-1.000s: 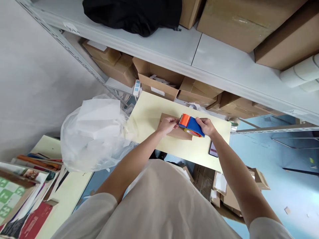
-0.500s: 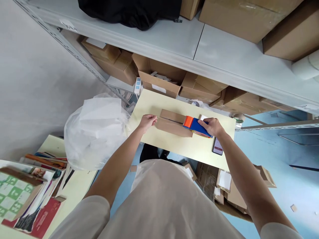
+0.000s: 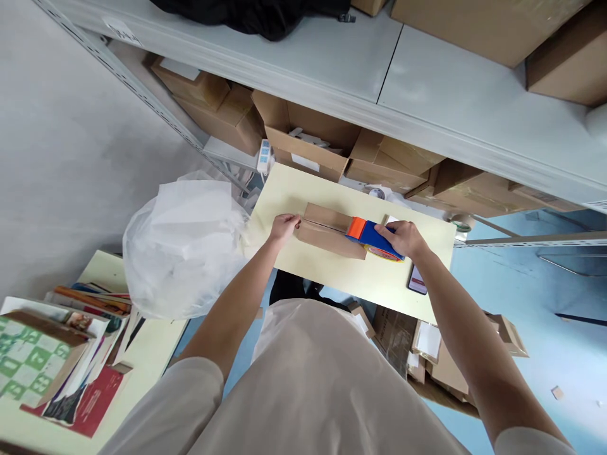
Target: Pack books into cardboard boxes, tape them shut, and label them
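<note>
A flat brown cardboard box lies on a pale yellow table. My left hand grips its left end. My right hand is closed on a blue and orange tape dispenser that rests on the box's right end, orange head pointing left. A phone lies on the table just behind my right wrist.
A big clear plastic bag of white sheets sits left of the table. Grey shelving with cardboard boxes runs behind it. Books and a green checked box lie at lower left. Flattened cartons cover the blue floor under the table.
My left hand slid from the middle of the box to its left end. The tape dispenser travelled right along the box to its right end.
</note>
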